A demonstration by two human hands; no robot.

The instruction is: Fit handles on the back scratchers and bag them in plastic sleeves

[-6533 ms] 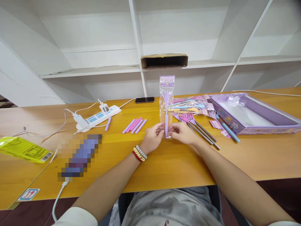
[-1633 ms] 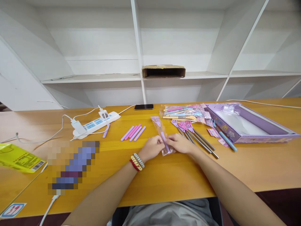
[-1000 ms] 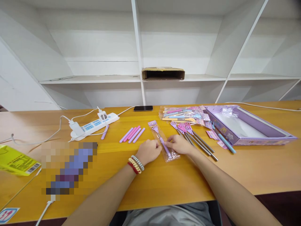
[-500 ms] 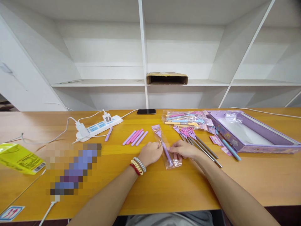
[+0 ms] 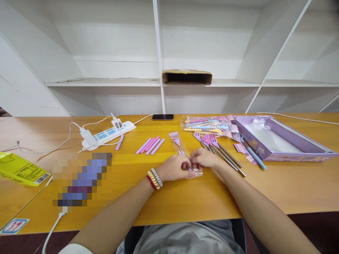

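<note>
A purple back scratcher [image 5: 176,141] with a hand-shaped head lies inside a clear plastic bag [image 5: 196,173] on the table. My left hand [image 5: 175,168] is closed on the bag's near part from the left, over the handle. My right hand [image 5: 203,158] pinches the bag from the right, its fingertips close to those of the left. Between them they hide most of the handle. To the right lie several back scratchers with bare metal rods [image 5: 225,152] and pink or purple heads. Several loose pink and purple handle tubes [image 5: 150,145] lie to the left.
Bagged back scratchers [image 5: 206,126] lie at the back beside an open purple box [image 5: 302,157]. A blue one [image 5: 255,158] rests near the box. A power strip [image 5: 109,133], a black phone [image 5: 162,117] and a yellow packet [image 5: 23,169] are farther left. White shelves stand behind.
My left hand has shifted from beside the handle to the bag's near part, thumb and fingers now curled there. My right hand has moved in toward it. The view has tilted down slightly.
</note>
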